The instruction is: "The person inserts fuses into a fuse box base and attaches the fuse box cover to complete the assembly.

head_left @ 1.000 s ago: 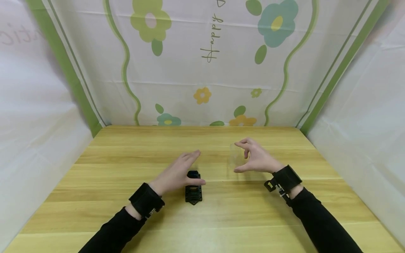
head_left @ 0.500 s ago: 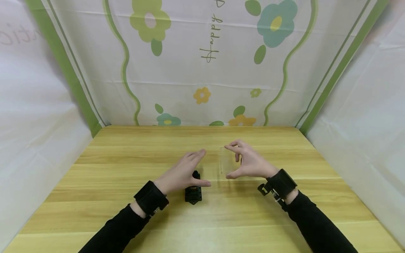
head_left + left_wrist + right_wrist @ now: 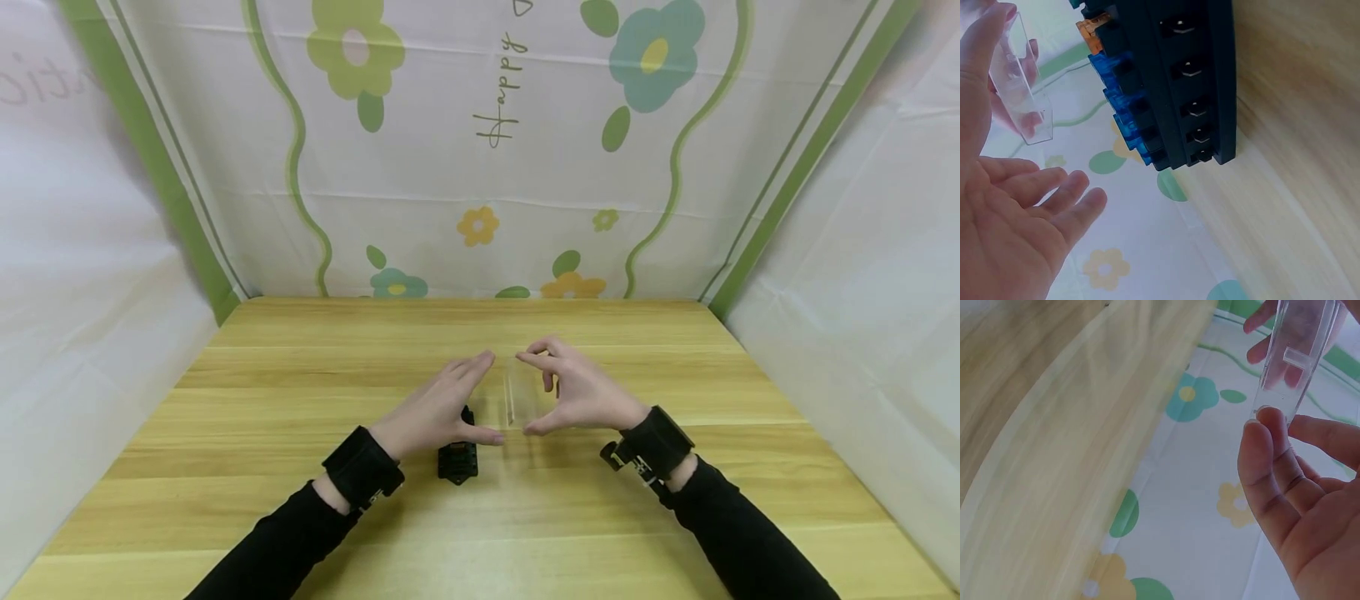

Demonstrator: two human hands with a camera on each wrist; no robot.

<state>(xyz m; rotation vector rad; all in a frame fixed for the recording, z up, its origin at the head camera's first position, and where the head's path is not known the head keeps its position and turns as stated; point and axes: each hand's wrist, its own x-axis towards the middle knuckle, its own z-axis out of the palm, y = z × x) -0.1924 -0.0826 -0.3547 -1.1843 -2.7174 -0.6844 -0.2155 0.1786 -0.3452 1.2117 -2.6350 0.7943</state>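
Observation:
My right hand [image 3: 588,396] pinches a clear plastic cover [image 3: 521,398] by its ends, thumb at the near end and fingertips at the far end. In the right wrist view the cover [image 3: 1297,356] shows as a long, hollow, see-through shell. A black fuse box [image 3: 457,463] stands on the table below my left hand [image 3: 435,408], which partly hides it. That hand is open, thumb and fingers spread toward the cover, with a gap between. Seen from the left wrist, the fuse box [image 3: 1166,87] carries several blue fuses [image 3: 1124,103], an orange fuse [image 3: 1092,32] and a row of side terminals.
The wooden table [image 3: 600,517] runs back to a white cloth [image 3: 420,167] printed with flowers. White cloth walls [image 3: 847,275] close in both sides. Black bands with cameras [image 3: 363,469] sit on both wrists.
My right hand has carried the clear cover leftward and slightly nearer, toward my left hand. The left hand has shifted a little to the right. The fuse box has stayed put.

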